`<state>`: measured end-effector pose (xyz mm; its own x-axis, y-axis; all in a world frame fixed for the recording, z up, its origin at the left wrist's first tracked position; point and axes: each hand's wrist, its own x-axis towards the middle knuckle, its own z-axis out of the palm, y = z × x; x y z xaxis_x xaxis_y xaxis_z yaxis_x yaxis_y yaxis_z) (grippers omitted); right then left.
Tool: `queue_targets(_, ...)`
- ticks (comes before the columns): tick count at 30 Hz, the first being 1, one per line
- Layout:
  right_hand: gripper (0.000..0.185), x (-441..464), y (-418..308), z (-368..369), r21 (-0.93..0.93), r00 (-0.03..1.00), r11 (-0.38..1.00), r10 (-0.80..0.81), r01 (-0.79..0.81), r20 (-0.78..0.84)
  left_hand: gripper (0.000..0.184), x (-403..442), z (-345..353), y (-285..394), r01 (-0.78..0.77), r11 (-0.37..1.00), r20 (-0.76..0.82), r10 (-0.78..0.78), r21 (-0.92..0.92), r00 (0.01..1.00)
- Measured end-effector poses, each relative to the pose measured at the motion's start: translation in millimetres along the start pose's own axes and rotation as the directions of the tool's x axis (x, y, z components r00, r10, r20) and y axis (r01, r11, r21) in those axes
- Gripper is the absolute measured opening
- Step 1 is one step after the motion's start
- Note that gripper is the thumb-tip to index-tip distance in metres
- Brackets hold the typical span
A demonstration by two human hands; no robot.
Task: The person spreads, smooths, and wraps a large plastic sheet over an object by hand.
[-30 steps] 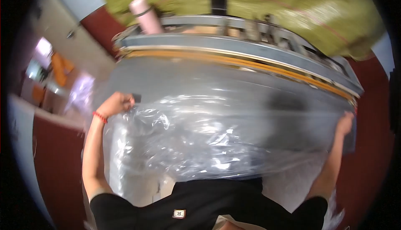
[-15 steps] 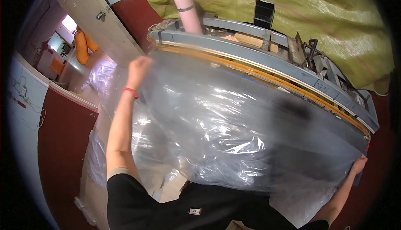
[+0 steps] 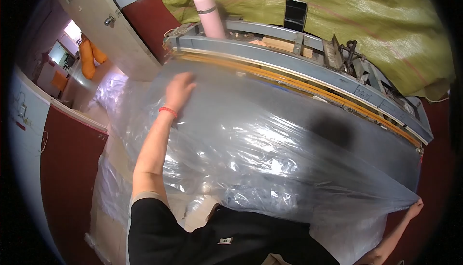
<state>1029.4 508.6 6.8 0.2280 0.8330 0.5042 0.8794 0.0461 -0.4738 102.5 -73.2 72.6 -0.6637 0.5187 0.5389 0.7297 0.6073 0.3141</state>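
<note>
Clear plastic film (image 3: pixel 260 144) is spread in creases over a grey flat surface (image 3: pixel 231 79) and hangs down toward my body. My left hand (image 3: pixel 181 89), with a red bracelet at the wrist, rests on the film near the surface's far left part; its fingers are curled and what lies under them is hidden. At the right corner my right hand (image 3: pixel 415 208) pinches the film's edge, and folds fan out from that grip across the sheet.
Behind the surface runs a grey metal frame (image 3: pixel 270 55) with orange strips. A pink bottle (image 3: pixel 210 17) stands on it, and metal clamps (image 3: pixel 349 55) sit farther right. Yellow-green sheeting (image 3: pixel 361 14) hangs behind. A door (image 3: pixel 108 29) stands open at left.
My left hand has moved right and slightly down onto the film. My right hand has drawn its corner slightly downward, stretching folds across the sheet.
</note>
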Motion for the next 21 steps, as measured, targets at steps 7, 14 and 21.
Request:
queue_targets(7, 0.032, 6, -6, 3, 0.006, 0.996, 0.997, 0.075, -0.075, -0.052, 0.007, 3, 5, -1, -0.15, 0.988, 0.122, 0.145, 0.03, 0.982)
queue_targets(14, 0.018, -2, -201, -10, -0.114, 0.997, 0.992, -0.052, 0.045, -0.06, 0.02, 33, -10, -13, 0.328, 0.687, -0.068, -0.481, -0.648, 0.874)
queue_targets(21, 0.005, -21, -239, 127, 0.413, 0.958, 0.898, -0.027, 0.149, -0.286, 0.014, 47, 66, -120, 0.305, 0.717, -0.129, -0.481, -0.626, 0.867)
